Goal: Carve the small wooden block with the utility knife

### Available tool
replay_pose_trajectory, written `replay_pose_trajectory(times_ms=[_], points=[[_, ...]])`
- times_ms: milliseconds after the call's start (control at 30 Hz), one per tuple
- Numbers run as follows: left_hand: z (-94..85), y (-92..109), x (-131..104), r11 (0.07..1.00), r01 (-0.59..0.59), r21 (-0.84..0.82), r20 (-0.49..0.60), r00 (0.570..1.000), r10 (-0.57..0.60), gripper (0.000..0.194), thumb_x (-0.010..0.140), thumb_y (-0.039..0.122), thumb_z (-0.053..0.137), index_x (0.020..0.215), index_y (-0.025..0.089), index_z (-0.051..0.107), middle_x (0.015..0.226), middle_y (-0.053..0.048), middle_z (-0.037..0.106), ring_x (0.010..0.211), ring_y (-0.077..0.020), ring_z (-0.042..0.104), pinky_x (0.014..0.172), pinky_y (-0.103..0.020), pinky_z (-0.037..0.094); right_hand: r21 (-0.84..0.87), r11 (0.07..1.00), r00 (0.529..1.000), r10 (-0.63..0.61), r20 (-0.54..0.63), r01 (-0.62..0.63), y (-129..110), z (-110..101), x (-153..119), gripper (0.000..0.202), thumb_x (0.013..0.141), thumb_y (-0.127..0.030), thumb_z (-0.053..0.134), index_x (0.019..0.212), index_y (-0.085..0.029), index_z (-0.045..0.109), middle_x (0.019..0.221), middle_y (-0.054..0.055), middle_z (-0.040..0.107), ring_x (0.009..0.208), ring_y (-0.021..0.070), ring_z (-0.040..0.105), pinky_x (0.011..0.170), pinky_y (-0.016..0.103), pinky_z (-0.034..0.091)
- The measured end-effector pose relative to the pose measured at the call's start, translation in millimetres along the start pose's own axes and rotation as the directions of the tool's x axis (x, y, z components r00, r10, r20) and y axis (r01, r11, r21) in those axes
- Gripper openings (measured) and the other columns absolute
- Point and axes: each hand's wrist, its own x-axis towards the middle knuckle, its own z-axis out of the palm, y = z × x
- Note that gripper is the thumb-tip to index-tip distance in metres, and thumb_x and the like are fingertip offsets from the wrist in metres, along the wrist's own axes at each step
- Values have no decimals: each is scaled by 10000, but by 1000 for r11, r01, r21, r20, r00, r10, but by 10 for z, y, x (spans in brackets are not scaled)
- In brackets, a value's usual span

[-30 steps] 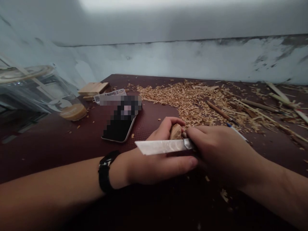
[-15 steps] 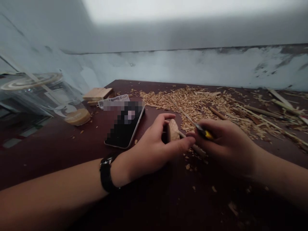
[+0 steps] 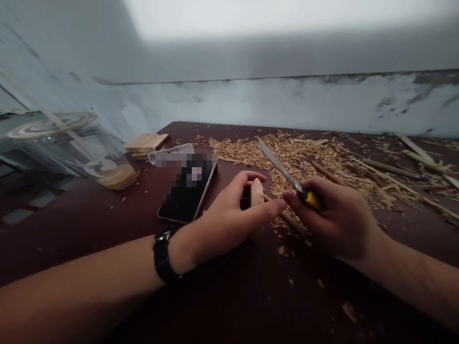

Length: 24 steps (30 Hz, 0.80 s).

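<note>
My left hand (image 3: 233, 208), with a black watch at the wrist, is closed around a small pale carved wood piece (image 3: 256, 192). Its thumb reaches along the near side, and the fingers behind the piece are partly hidden. My right hand (image 3: 332, 215) grips the yellow and black handle of a knife (image 3: 279, 166). The blade points up and to the left, above the wood shavings and apart from the wood piece. A thin stick (image 3: 294, 222) lies between and below the hands.
A phone (image 3: 188, 188) lies left of my left hand, near a clear plastic case (image 3: 172, 154) and wood blocks (image 3: 147, 143). A plastic cup (image 3: 107, 160) stands at left. Shavings (image 3: 244, 147) and sticks (image 3: 390, 168) cover the back and right of the dark red table (image 3: 150, 191).
My right hand has shifted slightly right, and the knife blade has swung away from the wood piece, showing its side more broadly. The left hand keeps hold of the piece.
</note>
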Motion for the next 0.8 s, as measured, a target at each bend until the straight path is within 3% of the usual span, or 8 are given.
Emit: replay_pose_trajectory(times_ms=[167,367,500,633,800], points=[[-5,16,-16,1000,-2,2,57,998,2,458,923,450,768,1237,252,500,1054,-3,639,924,-163,590,788,-289,485,56,998,1000,21,-13,-20,54,50,-23,247,933,-424,664,803,-221,610,588,-45,527,492,114,454,478,267,353],[2,23,10,996,-7,93,-18,1000,9,542,882,549,782,1238,225,532,1105,-37,642,998,-202,590,854,-332,485,86,996,1000,-2,11,1,102,82,-23,176,899,-378,678,833,-219,640,634,-20,610,509,125,506,480,274,372],[-29,-32,46,989,-26,148,-58,998,35,545,888,586,755,1229,207,566,1083,-53,646,988,-212,597,818,-331,474,96,995,1000,0,8,-1,90,82,-25,183,908,-398,686,865,-225,641,659,-16,634,542,138,547,503,284,394],[-58,-49,49,989,-63,136,-11,998,65,514,918,610,703,1201,201,573,1071,-58,645,949,-201,595,791,-326,465,92,996,1000,-17,25,15,104,88,-53,141,905,-356,683,867,-229,634,670,-22,633,552,133,543,519,284,395],[-57,46,11,982,-61,178,82,996,47,538,859,497,816,1225,219,535,1104,-57,660,994,-216,606,835,-328,485,118,992,995,30,91,-41,144,95,-59,153,926,-369,651,879,-226,626,696,-18,625,585,136,535,555,288,403]])
